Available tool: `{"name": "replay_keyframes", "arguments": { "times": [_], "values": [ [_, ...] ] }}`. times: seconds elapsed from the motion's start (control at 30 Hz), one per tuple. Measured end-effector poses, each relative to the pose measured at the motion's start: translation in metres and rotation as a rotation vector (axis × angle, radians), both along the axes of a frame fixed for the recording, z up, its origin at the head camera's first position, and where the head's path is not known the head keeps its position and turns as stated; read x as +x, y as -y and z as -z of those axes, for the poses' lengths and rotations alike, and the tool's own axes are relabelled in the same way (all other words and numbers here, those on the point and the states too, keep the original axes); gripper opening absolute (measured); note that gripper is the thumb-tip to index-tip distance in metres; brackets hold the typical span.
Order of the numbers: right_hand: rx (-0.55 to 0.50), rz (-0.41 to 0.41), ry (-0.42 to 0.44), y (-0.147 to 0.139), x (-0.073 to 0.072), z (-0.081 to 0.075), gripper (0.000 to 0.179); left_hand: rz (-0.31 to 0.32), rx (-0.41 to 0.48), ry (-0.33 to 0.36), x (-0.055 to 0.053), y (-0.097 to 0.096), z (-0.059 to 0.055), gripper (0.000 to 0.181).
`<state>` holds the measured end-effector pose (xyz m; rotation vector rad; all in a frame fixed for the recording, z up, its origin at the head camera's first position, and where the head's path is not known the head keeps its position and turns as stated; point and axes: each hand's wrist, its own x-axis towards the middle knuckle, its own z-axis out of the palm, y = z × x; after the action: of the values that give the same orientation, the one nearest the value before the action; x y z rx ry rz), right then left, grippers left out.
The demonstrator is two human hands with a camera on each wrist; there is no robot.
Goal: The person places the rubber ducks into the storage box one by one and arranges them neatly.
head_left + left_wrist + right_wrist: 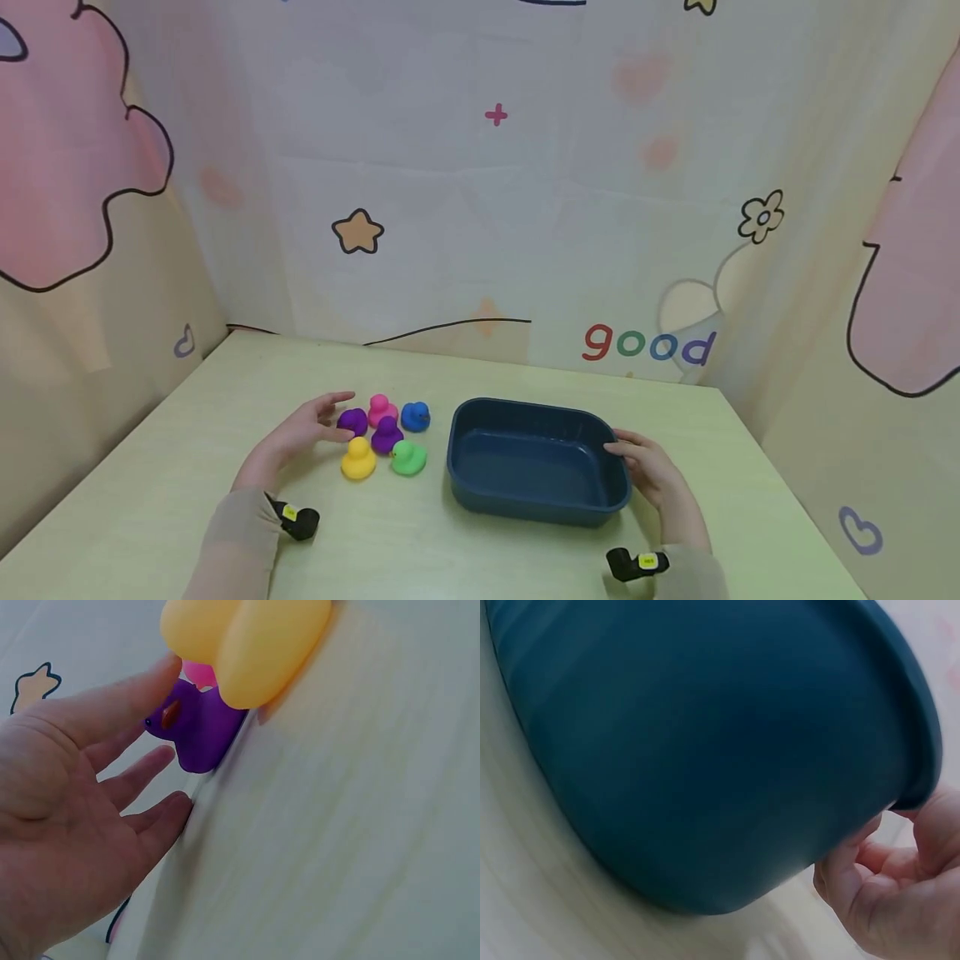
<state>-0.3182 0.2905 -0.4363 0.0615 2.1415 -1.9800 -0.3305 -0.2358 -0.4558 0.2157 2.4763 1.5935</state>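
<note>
My left hand is at the left of a group of small rubber ducks, its fingers spread about a purple duck. In the left wrist view the thumb and fingers stand apart around that purple duck, not closed on it. A yellow duck looms in front there. At the right end of a dark blue rectangular basin, my right hand pinches the rim, thumb on the inner side. The right wrist view shows curled fingers under the rim of the basin.
Beside the held-about duck are a pink duck, another purple duck, a blue duck, a green duck and the yellow one. All sit on a pale table. A printed curtain hangs behind.
</note>
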Motion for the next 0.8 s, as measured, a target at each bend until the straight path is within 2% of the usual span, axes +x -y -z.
{"name": "replay_keyframes", "arguments": {
  "times": [0.27,0.8],
  "values": [
    [-0.002,-0.003,0.013,0.006,0.001,-0.001,0.066,0.050,0.003,-0.059,0.001,0.002,0.007,0.068],
    [-0.061,0.007,0.009,0.009,0.003,0.001,0.054,-0.029,-0.023,-0.076,-0.002,-0.003,0.013,0.049]
  ]
}}
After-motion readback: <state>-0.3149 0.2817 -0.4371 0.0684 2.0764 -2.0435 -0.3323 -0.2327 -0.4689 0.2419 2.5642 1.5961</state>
